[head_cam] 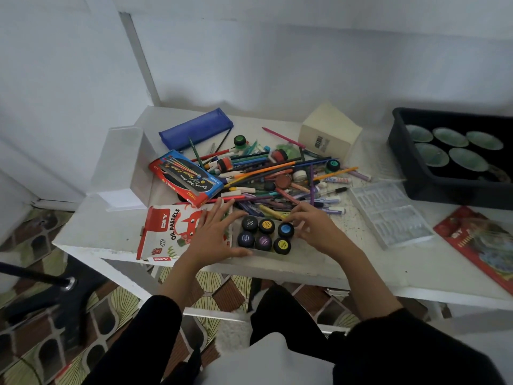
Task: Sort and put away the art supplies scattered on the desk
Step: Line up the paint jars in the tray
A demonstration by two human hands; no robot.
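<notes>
An open shallow carton (306, 253) near the desk's front edge holds several small black paint jars with coloured lids. My right hand (313, 227) curls at the carton's right side, index finger and thumb pinching the blue-lidded jar (285, 230). My left hand (212, 236) lies with fingers spread and straight over the carton's left end and the red-and-white oil pastels box (163, 234), thumb along the carton's front edge. Behind them lies a loose pile of pens, pencils, markers and more paint jars (277, 173).
A blue pencil case (197, 129), a red-and-blue coloured pencil box (186, 177) and an open white box (125, 168) sit left. A cream box (330, 134) stands behind. Right lie a clear plastic insert (388, 215), a black bin of green dishes (416, 173) and a red box (477, 243).
</notes>
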